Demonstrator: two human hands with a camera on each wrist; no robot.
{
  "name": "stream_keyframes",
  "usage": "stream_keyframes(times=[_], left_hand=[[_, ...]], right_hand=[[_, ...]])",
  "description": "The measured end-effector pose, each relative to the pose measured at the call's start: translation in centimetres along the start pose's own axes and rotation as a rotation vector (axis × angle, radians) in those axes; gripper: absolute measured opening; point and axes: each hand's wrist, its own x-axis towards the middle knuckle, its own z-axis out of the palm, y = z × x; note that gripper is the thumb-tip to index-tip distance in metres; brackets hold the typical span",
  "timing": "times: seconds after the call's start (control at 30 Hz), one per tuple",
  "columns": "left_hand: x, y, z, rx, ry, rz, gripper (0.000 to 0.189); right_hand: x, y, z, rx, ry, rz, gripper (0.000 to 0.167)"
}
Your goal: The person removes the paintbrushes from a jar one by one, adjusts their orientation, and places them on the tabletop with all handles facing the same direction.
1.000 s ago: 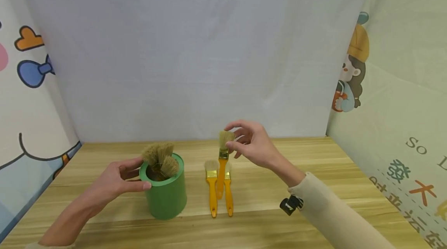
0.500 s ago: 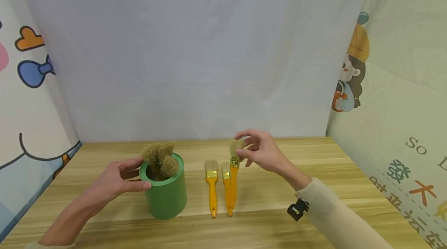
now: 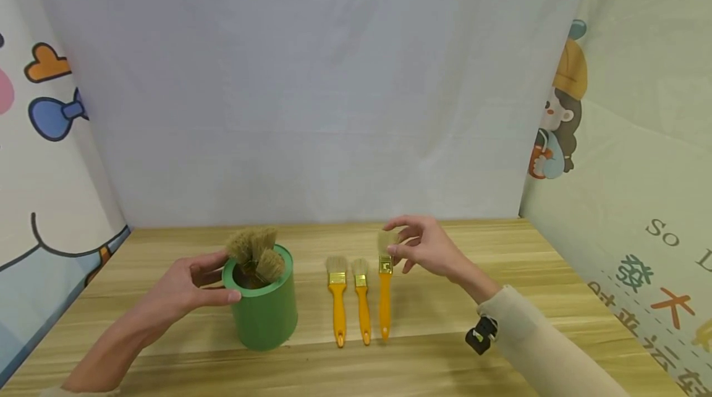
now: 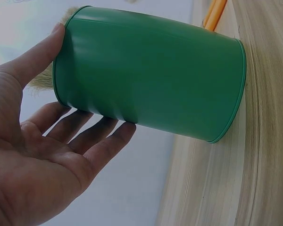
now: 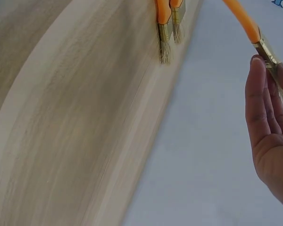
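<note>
In the head view a green can (image 3: 266,310) stands upright on the left, with several brushes in it, their pale bristles (image 3: 253,248) up and their handles hidden inside. My left hand (image 3: 180,286) grips the can's left side near the rim, thumb in front and fingers behind. My right hand (image 3: 425,245) pinches a paintbrush (image 3: 385,298) at its bristle end, its orange handle pointing toward me. The right wrist view shows this paintbrush (image 5: 245,21) between thumb and fingers. To its left lie a narrow paintbrush (image 3: 363,307) and a wider paintbrush (image 3: 339,304).
Everything stands on a wood-grain table (image 3: 423,347). A pale cloth (image 3: 311,88) hangs behind its back edge. Printed cloth walls flank it left (image 3: 50,187) and right (image 3: 617,174). A small black device (image 3: 481,334) is strapped to the right wrist.
My right hand has moved right and lowered the paintbrush, from over the two lying paintbrushes to beside them on the right. My left hand and the green can have stayed put.
</note>
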Motion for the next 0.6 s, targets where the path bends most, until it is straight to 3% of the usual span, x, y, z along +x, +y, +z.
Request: stream_keyframes(times=[0.23,0.6], left_hand=[[0.0,0.0,0.0,0.003,0.001,0.000,0.094],[0.0,0.0,0.1,0.017,0.005,0.021,0.093]], right_hand=[[0.2,1.5,-0.3,0.043,-0.058,0.080,0.040],[1.2,4.4,-0.4,0.058,-0.087,0.177,0.038]])
